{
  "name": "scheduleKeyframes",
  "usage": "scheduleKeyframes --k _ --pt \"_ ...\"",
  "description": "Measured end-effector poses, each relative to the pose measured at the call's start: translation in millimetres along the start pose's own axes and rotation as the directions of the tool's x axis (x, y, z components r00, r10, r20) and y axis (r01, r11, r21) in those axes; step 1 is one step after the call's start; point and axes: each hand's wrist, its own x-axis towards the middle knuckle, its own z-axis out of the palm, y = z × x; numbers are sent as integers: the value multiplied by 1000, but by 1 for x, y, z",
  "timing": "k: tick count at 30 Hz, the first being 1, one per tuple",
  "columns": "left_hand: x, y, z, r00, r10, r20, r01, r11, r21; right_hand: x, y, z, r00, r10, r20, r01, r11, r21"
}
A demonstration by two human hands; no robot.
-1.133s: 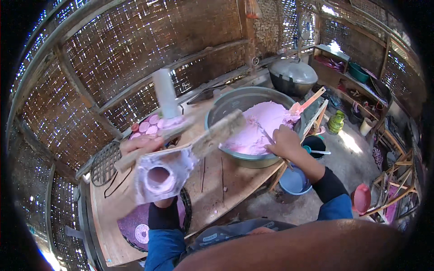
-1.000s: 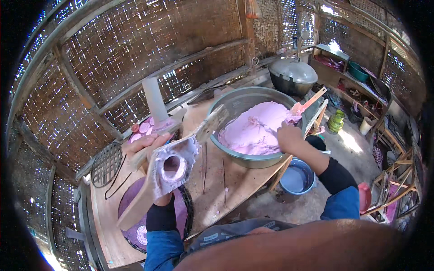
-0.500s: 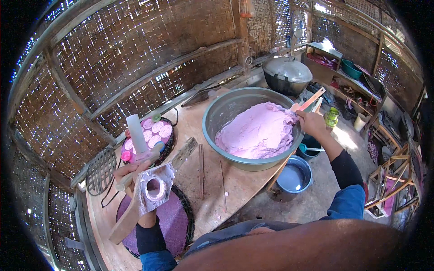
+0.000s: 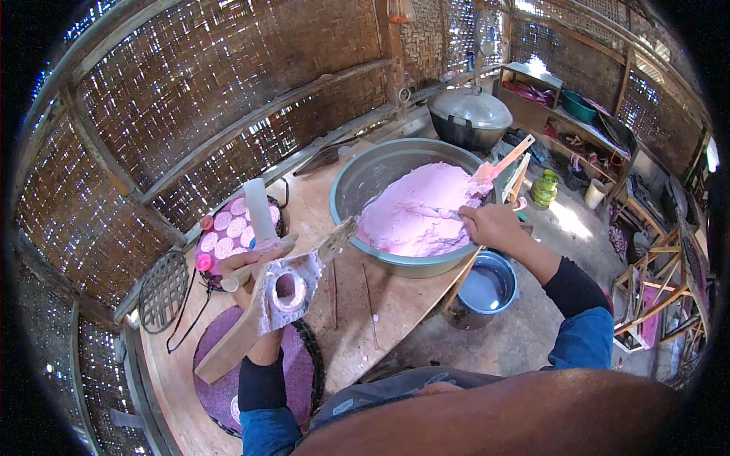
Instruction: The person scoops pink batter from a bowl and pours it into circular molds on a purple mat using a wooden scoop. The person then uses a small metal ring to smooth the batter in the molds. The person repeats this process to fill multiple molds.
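My left hand (image 4: 255, 266) is closed around a long wooden press (image 4: 234, 343) with a dough-smeared round hole in its middle block. Beside those fingers, a pale translucent cylinder (image 4: 261, 211) stands upright and a light wooden rod end shows; how they join is hidden. My right hand (image 4: 488, 225) grips a slim dough-coated spoon or spatula (image 4: 437, 212), its tip on the pink dough (image 4: 411, 194). That dough lies heaped in a large grey-green basin (image 4: 351, 186). An orange spatula (image 4: 508, 157) is stuck in the dough at the far right rim.
On the wooden table (image 4: 304, 216) lie two thin sticks and a round purple tray (image 4: 217, 346) under my left arm. Another tray (image 4: 215, 242) holds several pink lacy discs. A blue bucket (image 4: 487, 283), a green gas cylinder (image 4: 543, 190) and a lidded pot (image 4: 468, 118) stand beyond.
My right hand has moved left and down from beside the orange spatula, bringing the dough-coated tool over the dough. My left hand and the press have shifted slightly right.
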Motion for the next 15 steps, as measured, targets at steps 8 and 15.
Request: scheduleKeyframes --k 8,15 --pt "-7 -10 -29 975 -198 104 216 953 -212 -6 -51 -11 981 -72 181 69 997 25" --pt "-5 14 -24 975 -221 26 220 939 -266 14 -66 -6 923 -120 365 40 975 219"
